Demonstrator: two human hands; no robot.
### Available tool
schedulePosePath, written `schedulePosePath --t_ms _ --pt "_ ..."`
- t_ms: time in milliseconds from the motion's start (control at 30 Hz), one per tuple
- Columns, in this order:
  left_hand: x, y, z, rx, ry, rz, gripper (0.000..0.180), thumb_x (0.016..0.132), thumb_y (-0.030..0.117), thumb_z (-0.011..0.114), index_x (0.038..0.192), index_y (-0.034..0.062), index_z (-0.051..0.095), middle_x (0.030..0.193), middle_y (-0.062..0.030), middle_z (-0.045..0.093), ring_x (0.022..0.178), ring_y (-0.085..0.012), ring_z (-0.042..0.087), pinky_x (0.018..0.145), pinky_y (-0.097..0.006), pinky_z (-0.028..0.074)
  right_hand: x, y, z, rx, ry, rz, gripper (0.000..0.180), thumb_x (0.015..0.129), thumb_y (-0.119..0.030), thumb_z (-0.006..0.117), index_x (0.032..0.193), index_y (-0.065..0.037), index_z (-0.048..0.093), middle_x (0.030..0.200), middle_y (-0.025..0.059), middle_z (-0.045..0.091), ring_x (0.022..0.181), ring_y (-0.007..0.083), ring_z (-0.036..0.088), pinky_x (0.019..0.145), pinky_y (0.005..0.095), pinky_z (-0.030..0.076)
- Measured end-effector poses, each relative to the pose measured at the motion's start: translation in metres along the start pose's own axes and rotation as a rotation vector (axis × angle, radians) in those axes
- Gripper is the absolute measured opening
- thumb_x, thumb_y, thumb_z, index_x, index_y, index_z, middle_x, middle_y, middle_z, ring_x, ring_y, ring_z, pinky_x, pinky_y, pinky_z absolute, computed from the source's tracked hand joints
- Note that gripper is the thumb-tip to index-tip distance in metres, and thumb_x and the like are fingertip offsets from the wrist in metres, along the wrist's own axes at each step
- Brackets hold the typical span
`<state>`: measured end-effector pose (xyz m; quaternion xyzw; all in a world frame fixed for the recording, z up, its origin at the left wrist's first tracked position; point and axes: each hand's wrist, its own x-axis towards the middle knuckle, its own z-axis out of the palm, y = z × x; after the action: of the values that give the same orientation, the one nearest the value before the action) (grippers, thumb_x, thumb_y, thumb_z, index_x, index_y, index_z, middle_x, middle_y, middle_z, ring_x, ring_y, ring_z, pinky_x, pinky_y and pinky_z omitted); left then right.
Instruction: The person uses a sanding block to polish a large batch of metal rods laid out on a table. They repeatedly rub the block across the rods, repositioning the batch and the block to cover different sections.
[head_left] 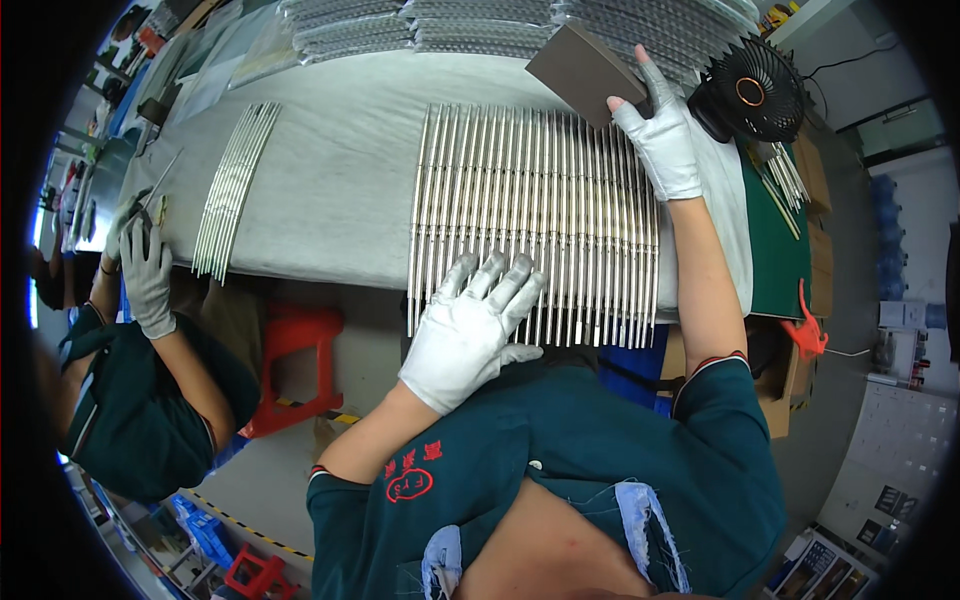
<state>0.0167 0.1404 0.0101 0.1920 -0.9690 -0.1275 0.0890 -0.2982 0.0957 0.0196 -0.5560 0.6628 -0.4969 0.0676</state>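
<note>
Many slim, shiny metal rods (pixel 535 200) lie side by side on the cloth-covered table, their near ends sticking out past its front edge. My left hand (pixel 465 335), in a whitish glove, rests flat on their near part with fingers spread. At the far right of the row, my gloved right hand (pixel 660 140) has its thumb over the end of a dark brown rectangular block (pixel 580 72). Its index finger stretches along the block's right side, and its other fingers are mostly hidden. The thumb and index tips are bare. The block overlaps the rods' far ends.
A black fan (pixel 750 90) stands right of my right hand. Stacked clear plastic packs (pixel 460 28) line the back. A smaller rod bundle (pixel 235 190) lies left. Beyond it, a co-worker's gloved hand (pixel 148 275) is at the table. A red stool (pixel 295 370) stands below.
</note>
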Motion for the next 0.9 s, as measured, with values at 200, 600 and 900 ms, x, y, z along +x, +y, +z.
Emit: schedulePosePath --t_ms 200,600,900 --pt "0.001 -0.004 -0.013 -0.041 -0.039 -0.018 0.095 0.076 0.060 0.069 0.149 0.0066 0.039 0.146 -0.0177 0.049 0.134 -0.0384 0.045 0.116 -0.051 0.029 0.001 0.002 -0.002 0.131 -0.016 0.082 0.064 0.088 -0.022 0.074 0.146 -0.009 0.048 0.134 0.0164 0.060 0.118 0.0197 0.061 0.100 0.0285 0.048" --pt "-0.012 -0.096 -0.010 0.135 0.239 -0.324 0.037 0.098 0.025 0.058 0.129 0.0049 0.057 0.138 -0.0163 0.057 0.130 -0.0373 0.051 0.113 -0.049 0.035 -0.027 0.010 -0.026 0.110 -0.020 0.110 0.059 0.090 -0.017 0.074 0.144 -0.010 0.051 0.123 0.0082 0.064 0.099 0.0103 0.061 0.091 0.0228 0.048" --pt "0.001 -0.118 -0.024 0.173 0.267 -0.303 0.047 0.098 0.030 0.056 0.139 0.0075 0.051 0.141 -0.0172 0.054 0.131 -0.0404 0.049 0.113 -0.050 0.034 -0.024 0.014 -0.016 0.212 0.033 0.101 0.059 0.092 -0.009 0.070 0.146 -0.006 0.046 0.137 0.0089 0.056 0.118 0.0153 0.058 0.100 0.0277 0.048"
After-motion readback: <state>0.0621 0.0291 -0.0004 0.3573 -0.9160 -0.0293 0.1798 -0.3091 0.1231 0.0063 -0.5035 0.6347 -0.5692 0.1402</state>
